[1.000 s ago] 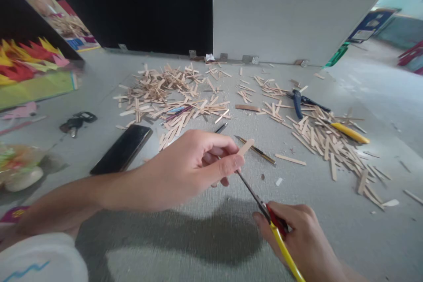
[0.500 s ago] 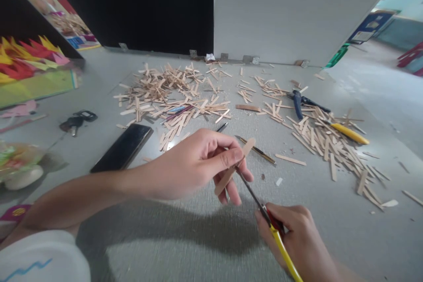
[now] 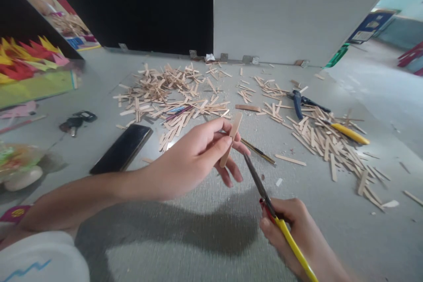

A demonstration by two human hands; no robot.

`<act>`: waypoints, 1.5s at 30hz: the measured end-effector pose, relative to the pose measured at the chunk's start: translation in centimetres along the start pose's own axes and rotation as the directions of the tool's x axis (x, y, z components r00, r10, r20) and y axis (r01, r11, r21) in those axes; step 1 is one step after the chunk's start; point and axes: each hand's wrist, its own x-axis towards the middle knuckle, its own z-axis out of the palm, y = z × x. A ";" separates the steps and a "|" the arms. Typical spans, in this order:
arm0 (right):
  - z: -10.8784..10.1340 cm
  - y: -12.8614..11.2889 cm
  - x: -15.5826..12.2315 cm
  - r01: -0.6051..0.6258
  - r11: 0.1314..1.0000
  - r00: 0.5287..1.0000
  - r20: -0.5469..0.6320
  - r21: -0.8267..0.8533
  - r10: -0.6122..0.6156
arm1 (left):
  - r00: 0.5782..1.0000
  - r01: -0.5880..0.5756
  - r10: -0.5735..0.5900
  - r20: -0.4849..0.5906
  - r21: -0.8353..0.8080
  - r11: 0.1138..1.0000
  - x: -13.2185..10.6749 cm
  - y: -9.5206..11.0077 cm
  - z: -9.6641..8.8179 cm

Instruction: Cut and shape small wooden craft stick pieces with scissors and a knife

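Observation:
A flat wooden craft stick is pinched between the thumb and fingers of my left hand, tilted upward, its other fingers spread loosely. In my right hand is a yellow-handled tool with long dark metal jaws and some red by the pivot; whether it is pliers or snips I cannot tell. Its jaws look closed, and the tip lies just right of my left fingers, apart from the stick. Behind my left hand a thin dark-and-gold pen-like rod lies on the table.
Loose craft sticks are heaped at the back, and more sticks lie at the right beside blue-handled pliers and a yellow-handled tool. At the left are a phone, keys and a white container. Upright panels stand behind.
The tool has moved away from the stick, down and to the right. My left hand has turned the stick more upright and shifted it slightly left and up.

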 end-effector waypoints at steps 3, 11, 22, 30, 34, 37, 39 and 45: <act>-0.1 -0.3 -1.2 -0.082 0.993 0.994 -0.070 0.090 0.088 | 1.000 -0.023 0.022 0.020 0.051 0.998 -0.2 -0.5 0.4; 0.7 0.4 -2.6 -0.273 0.897 0.961 0.056 0.348 0.271 | 0.997 -0.076 0.068 0.048 0.199 0.977 -0.5 -1.1 1.1; 0.2 -1.1 -2.5 -0.315 0.875 0.949 0.113 0.368 0.294 | 0.991 -0.132 0.118 0.064 0.330 0.935 -0.7 -2.2 1.1; 0.3 -2.9 -1.9 -0.331 0.791 0.942 0.127 0.515 0.311 | 0.979 -0.183 0.202 0.008 0.460 0.869 -0.7 -2.9 1.4; 0.1 -3.0 -1.9 -0.354 0.773 0.934 0.149 0.526 0.326 | 0.976 -0.197 0.218 0.010 0.470 0.860 -0.7 -3.1 1.5; -0.2 -2.9 -2.0 -0.398 0.749 0.917 0.223 0.529 0.330 | 0.980 -0.185 0.198 0.018 0.450 0.874 -0.6 -3.2 1.4; -0.3 -2.9 -2.1 -0.416 0.742 0.909 0.251 0.526 0.332 | 0.983 -0.172 0.180 0.026 0.456 0.874 -0.6 -3.2 1.4; -0.3 -3.2 -1.9 -0.437 0.726 0.899 0.252 0.531 0.357 | 0.974 -0.211 0.222 0.045 0.536 0.817 -0.4 -3.0 1.4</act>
